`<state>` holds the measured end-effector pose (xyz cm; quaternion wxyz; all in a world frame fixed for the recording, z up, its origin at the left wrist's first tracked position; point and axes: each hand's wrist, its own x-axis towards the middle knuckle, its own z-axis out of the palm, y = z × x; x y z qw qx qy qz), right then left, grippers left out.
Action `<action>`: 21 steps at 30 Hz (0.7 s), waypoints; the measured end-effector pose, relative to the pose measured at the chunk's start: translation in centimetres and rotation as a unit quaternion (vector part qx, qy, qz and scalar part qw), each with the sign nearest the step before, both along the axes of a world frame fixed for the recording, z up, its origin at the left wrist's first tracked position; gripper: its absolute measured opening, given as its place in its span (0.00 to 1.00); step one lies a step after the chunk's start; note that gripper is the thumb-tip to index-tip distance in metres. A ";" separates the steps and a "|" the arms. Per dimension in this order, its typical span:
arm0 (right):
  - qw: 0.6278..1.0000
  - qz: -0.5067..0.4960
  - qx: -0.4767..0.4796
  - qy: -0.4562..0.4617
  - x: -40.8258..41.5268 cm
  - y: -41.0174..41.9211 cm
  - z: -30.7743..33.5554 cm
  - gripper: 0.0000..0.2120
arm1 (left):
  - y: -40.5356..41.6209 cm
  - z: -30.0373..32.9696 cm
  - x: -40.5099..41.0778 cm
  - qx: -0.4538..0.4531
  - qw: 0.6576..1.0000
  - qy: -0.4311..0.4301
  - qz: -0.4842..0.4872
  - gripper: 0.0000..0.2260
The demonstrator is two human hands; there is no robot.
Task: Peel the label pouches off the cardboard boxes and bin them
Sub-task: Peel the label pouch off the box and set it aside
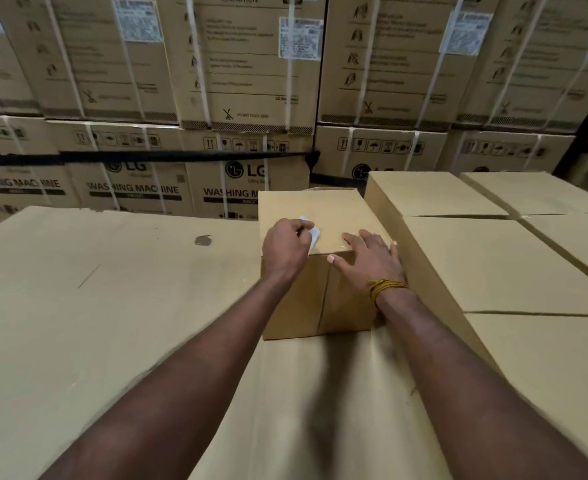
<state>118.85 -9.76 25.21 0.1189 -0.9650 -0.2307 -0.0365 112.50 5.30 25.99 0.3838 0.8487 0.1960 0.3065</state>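
A small plain cardboard box [323,209] stands in front of me on a large flat cardboard surface [95,289]. My left hand [285,245] rests on its near left top corner, fingers curled around a white label pouch [312,231] that is partly lifted from the box top. My right hand [370,258] lies flat with spread fingers on the near right edge of the same box, pressing on it. A yellow thread band circles my right wrist.
Long plain cartons [493,258] lie side by side to the right, touching the small box. Behind stands a wall of stacked washing machine cartons [244,81] with white straps and stuck-on labels [300,38]. A black strap [181,155] runs across them.
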 end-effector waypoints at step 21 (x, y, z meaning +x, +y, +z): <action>0.917 -0.025 0.396 0.049 -1.4 0.1 -1.0 0.11 | -1.9 -1.2 -0.2 -0.306 0.946 -0.062 -0.084 0.13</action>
